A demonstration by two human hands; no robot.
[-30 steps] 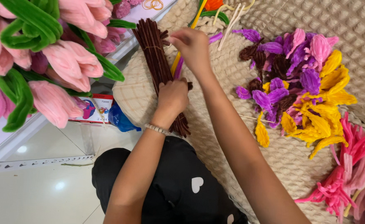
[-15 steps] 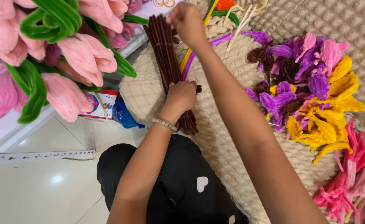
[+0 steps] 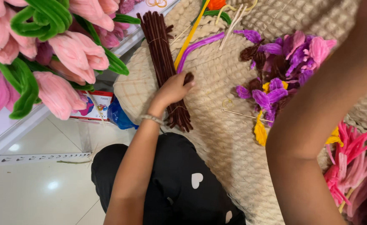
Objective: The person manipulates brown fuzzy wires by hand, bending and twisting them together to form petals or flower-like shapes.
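The left hand (image 3: 173,89) is closing its fingers around a long bundle of dark brown fuzzy craft stems (image 3: 162,58), gripping it near its lower end, where it is lying on the cream woven mat (image 3: 217,137) spread over the person's lap. The right forearm (image 3: 317,125) is rising across the right of the view, and its hand is lying out of view, so I cannot tell whether it is open or holding anything. Judging by the layout, much work is already lying finished: a heap of purple, pink, brown and yellow fuzzy flower pieces (image 3: 283,75) is sitting well apart from the bundle, while loose purple (image 3: 198,48) and yellow stems (image 3: 189,35) just beside it are waiting unshaped. Pink fuzzy tulips with green leaves (image 3: 58,62) are standing at left.
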